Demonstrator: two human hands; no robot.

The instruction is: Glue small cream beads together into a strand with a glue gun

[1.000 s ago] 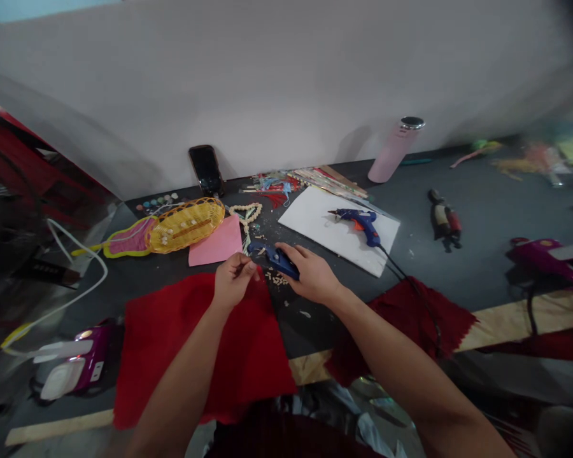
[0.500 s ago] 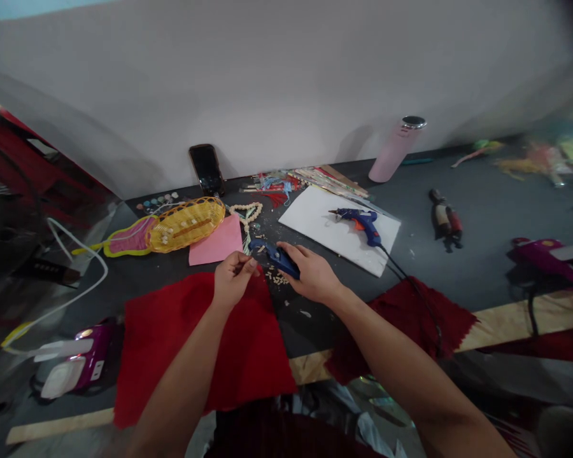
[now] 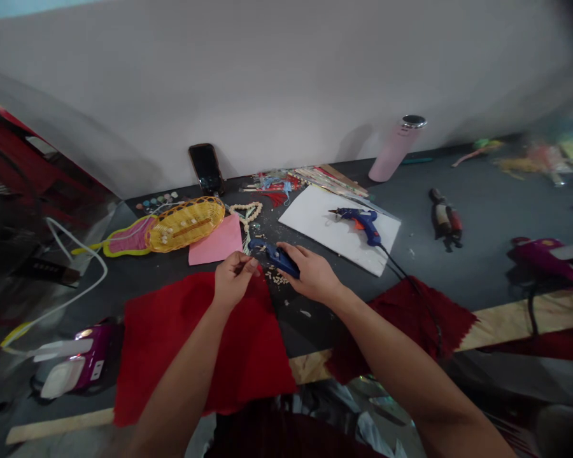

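My right hand (image 3: 312, 273) is wrapped round a blue hand cutter (image 3: 282, 261), its hooked head pointing left. My left hand (image 3: 233, 277) is closed in a pinch just left of the cutter, over the edge of a red cloth (image 3: 172, 331). Whatever sits between its fingertips is too small to make out. Small pale cut pieces (image 3: 277, 277) lie scattered on the dark table beneath the cutter. Behind the hands are a pink sheet (image 3: 217, 242) and a string of pale beads (image 3: 248, 213).
A blue glue gun (image 3: 360, 219) rests on a white board (image 3: 310, 213), its cord running over dark red cloth (image 3: 410, 318). Further off are a yellow basket (image 3: 186, 222), a phone (image 3: 206, 168), a pink bottle (image 3: 395, 149) and pliers (image 3: 444, 216). Purple devices (image 3: 95, 356) flank the workspace.
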